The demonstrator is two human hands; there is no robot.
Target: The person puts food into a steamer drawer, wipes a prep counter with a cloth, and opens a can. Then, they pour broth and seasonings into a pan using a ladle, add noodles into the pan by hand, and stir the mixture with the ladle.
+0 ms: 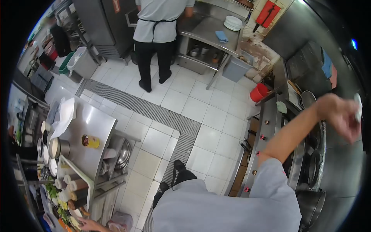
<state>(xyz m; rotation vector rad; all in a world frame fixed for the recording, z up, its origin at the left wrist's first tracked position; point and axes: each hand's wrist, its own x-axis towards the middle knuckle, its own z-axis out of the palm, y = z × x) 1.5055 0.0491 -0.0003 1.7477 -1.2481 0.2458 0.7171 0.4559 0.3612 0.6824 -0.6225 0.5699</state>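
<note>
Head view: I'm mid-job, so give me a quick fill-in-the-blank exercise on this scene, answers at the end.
1. The raised hand is the person's ____ one.
2. The can on the table has a ____ label.
3. The bucket near the stove is coloured ____.
4. The cloth beside the plates is coloured ____.

Missing words: right; yellow; red; blue.
</note>
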